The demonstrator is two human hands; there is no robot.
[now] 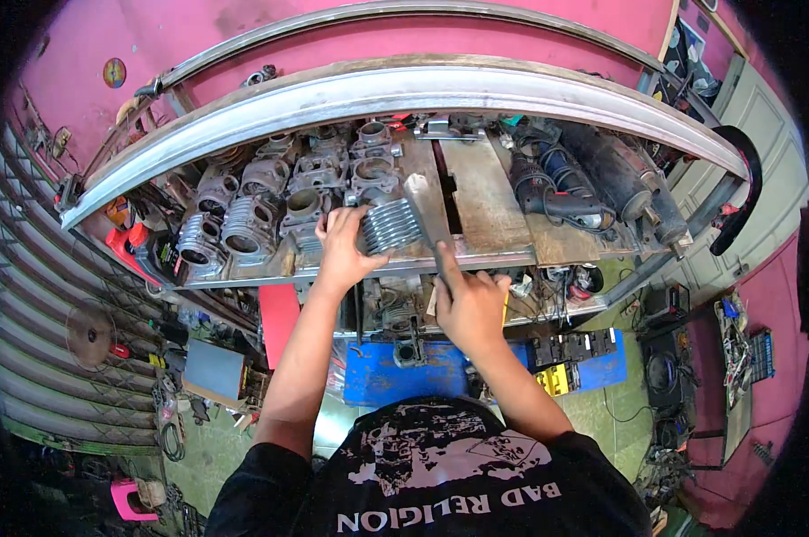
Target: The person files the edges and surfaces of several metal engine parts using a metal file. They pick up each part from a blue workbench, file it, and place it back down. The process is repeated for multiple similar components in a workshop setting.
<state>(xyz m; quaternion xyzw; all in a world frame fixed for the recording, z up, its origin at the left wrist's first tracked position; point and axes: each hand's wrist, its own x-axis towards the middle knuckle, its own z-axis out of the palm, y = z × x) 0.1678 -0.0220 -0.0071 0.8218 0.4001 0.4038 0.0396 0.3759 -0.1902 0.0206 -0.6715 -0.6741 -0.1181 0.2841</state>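
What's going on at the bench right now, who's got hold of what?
A person stands at a cluttered metal workbench. The left hand steadies a finned engine cylinder lying on its side at the bench's front edge. The right hand grips a flat metal tool, apparently a file, with its far end by the cylinder's fins. More finned cylinders sit in rows to the left; power tools lie to the right.

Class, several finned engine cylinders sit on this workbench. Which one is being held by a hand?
The finned cylinder at the bench's front edge: the left hand grips it, while the others stand untouched further left.
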